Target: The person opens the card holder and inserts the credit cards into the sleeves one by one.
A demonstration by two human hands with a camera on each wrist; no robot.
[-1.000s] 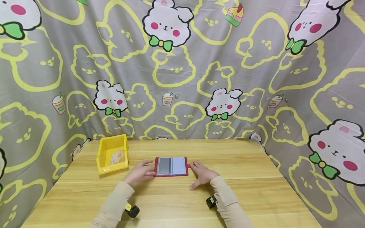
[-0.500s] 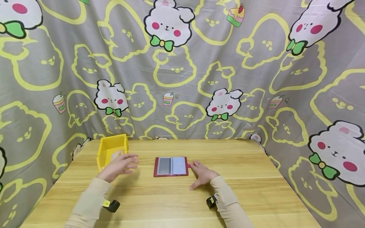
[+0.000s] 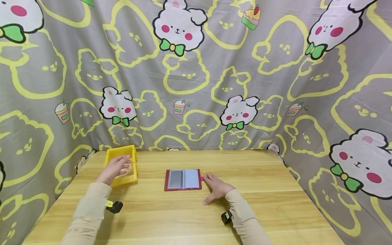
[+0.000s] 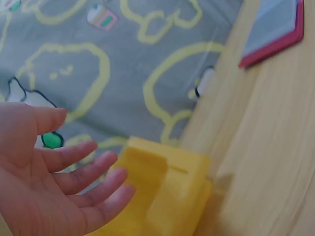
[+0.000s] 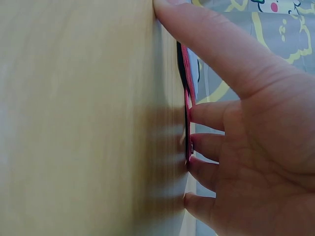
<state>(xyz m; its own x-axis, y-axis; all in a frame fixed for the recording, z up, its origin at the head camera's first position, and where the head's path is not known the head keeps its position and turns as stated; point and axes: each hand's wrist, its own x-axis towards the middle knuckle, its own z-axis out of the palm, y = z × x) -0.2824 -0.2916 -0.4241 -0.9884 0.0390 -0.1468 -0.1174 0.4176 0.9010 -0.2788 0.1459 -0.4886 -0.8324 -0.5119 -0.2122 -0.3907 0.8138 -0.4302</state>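
Note:
A red card holder (image 3: 183,179) lies spread open on the table, its clear sleeves facing up; the left sleeve looks dark, the right one pale blue. My right hand (image 3: 218,188) rests beside its right edge, fingertips on the red strap (image 3: 202,178) and thumb spread toward me. Over the yellow bin (image 3: 134,177) hovers my left hand (image 3: 114,169), fingers loosely extended and holding nothing. In the left wrist view that hand (image 4: 74,182) hangs above the bin (image 4: 182,191), palm showing. A tan card (image 3: 130,170) in the bin is partly hidden behind the left fingers.
The wood-grain table (image 3: 251,170) reaches back to a grey curtain (image 3: 196,78) printed with white bunnies and yellow outlines. The yellow bin stands at the back left of the table. Each wrist carries a small black camera (image 3: 226,217).
My left hand has left the card holder's left edge and moved left, then farther over the yellow bin. The right hand and the card holder have stayed in place.

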